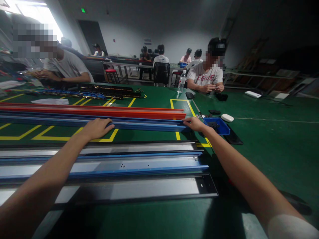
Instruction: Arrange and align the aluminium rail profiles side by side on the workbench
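Note:
A long blue metal rail (147, 124) lies across the green table, running out of view to the left. My left hand (98, 127) is on top of it, fingers curled over the rail and thumb on the near side. At the rail's right end, my right hand (194, 123) grips the tip between thumb and fingers. Just behind the blue rail lies an orange-red rail (149, 113) of similar length. Closer to me are several wide channel profiles: a silver one with dark edges (149, 146), a silver one with blue edges (161, 164) and a silver one with black edges (159, 189).
A blue parts tray (225, 129) holding dark pieces stands right of my right hand, beside a white oval object (227, 118). Dark rails (107, 90), a water bottle (181, 82) and a phone (189, 95) lie farther back. Co-workers sit across the table.

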Demonstrator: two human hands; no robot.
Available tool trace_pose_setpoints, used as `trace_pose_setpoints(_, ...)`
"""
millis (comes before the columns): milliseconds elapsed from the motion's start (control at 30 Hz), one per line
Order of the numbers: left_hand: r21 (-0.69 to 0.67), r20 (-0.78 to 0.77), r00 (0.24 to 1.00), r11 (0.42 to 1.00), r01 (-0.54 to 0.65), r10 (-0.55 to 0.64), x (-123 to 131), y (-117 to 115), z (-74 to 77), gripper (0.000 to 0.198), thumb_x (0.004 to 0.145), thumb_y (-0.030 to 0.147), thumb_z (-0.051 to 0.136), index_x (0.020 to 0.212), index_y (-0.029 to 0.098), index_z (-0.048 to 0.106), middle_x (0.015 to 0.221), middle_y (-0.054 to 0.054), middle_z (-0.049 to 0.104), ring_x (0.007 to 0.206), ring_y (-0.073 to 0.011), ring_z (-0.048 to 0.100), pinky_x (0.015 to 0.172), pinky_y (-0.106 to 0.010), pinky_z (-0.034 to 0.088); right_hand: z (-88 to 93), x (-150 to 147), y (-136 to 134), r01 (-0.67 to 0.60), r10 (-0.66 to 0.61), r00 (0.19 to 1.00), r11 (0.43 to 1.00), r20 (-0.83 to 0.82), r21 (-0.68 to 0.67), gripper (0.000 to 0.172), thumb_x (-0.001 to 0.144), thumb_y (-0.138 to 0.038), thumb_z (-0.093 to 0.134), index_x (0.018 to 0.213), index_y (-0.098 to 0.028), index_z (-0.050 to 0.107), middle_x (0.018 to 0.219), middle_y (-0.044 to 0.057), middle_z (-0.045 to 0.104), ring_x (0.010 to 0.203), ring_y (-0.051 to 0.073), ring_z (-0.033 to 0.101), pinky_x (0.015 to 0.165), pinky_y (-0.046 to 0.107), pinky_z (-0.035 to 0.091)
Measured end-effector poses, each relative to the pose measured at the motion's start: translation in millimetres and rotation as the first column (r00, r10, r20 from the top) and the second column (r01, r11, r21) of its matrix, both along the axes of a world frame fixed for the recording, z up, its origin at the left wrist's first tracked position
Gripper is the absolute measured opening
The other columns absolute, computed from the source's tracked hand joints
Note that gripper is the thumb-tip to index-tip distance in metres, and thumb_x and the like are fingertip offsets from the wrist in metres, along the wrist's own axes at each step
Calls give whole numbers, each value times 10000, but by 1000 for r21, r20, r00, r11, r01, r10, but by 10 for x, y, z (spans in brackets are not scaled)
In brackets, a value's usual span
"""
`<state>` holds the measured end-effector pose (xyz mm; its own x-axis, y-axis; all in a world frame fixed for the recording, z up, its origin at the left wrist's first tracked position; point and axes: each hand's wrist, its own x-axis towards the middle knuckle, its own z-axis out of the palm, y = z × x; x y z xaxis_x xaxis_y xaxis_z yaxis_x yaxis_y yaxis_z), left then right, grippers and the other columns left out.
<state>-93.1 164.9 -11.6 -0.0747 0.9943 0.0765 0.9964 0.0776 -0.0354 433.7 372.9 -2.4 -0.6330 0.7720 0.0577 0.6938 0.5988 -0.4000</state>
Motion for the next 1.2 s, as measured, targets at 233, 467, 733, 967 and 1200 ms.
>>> trace_pose_setpoints(233, -44, -101, 995, 999, -9, 5, 47, -15, 52, 701, 992, 621, 214, 1261, 169, 676, 1145, -214, 750, 1063, -382, 701, 916, -475, 536, 19, 60, 47, -13, 8, 999, 994, -52, -112, 299, 971, -298, 673, 1216, -221, 825, 1226, 59, 804, 1134, 315, 755, 1079, 428, 543)
trace_pose_setpoints(467, -79, -97, 994, 995, -58, 50, 79, -14, 97, 691, 991, 625, 203, 1163, 173, 697, 1041, -210, 739, 986, -397, 703, 862, -517, 545, 30, 90, 80, -6, -20, 994, 971, -107, -241, 256, 874, -340, 792, 1076, -199, 863, 1095, 65, 837, 1028, 304, 766, 1046, 439, 559)
trace_pose_setpoints(733, -66, 3, 1000, 998, -12, 13, 61, 21, 79, 596, 957, 598, 248, 1033, 199, 683, 976, -169, 686, 989, -360, 678, 941, -477, 516, 93, 137, 1, -25, -47, 984, 917, -170, -398, 314, 819, -412, 841, 994, -153, 875, 1097, 118, 831, 954, 278, 762, 962, 415, 599)
trace_pose_setpoints(967, -100, -29, 999, 995, 26, -29, 21, 52, 82, 540, 970, 598, 238, 921, 226, 627, 937, -150, 692, 962, -345, 689, 879, -448, 530, 118, 145, -33, -31, -64, 981, 882, -185, -469, 253, 765, -415, 872, 876, -187, 873, 1122, 102, 829, 1016, 283, 757, 1017, 423, 581)
trace_pose_setpoints(1200, -88, 1, 999, 996, 34, -34, 8, 60, 60, 542, 948, 599, 263, 901, 217, 644, 917, -167, 691, 916, -363, 687, 865, -472, 518, 113, 156, -31, -15, -80, 981, 876, -176, -483, 160, 774, -326, 837, 820, -175, 861, 1101, 115, 830, 1034, 296, 763, 1012, 406, 587)
